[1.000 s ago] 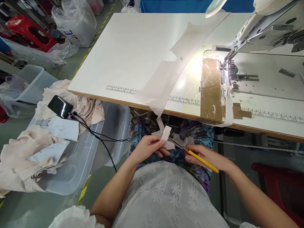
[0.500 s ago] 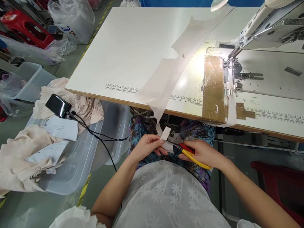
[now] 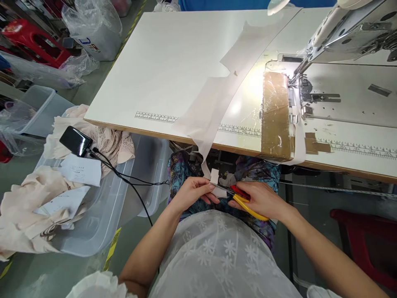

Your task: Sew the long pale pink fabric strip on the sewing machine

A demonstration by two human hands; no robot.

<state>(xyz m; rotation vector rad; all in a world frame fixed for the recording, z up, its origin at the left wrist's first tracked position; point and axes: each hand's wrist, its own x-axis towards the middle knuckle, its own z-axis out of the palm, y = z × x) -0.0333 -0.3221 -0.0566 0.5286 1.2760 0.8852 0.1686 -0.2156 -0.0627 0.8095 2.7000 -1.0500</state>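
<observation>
Over my lap, my left hand (image 3: 198, 192) pinches the narrow end of a pale fabric strip (image 3: 214, 176). My right hand (image 3: 259, 198) grips scissors with red and yellow handles (image 3: 249, 209); their blades point left and reach the strip beside my left fingertips. Whether the blades are apart is too small to tell. A sheer pale fabric piece (image 3: 214, 99) lies across the white table (image 3: 173, 54) and hangs over its front edge toward my left hand.
At the right is a sewing machine (image 3: 350, 37) beside a brown taped block (image 3: 275, 116). On the left, a clear bin (image 3: 89, 231) holds beige fabric, paper labels and a black phone-like device (image 3: 76, 141) with cables. A red stool (image 3: 366, 240) stands lower right.
The scissors and my right hand have moved slightly left, bringing the blades onto the strip. The strip's end now stands more upright. The view has shifted a little.
</observation>
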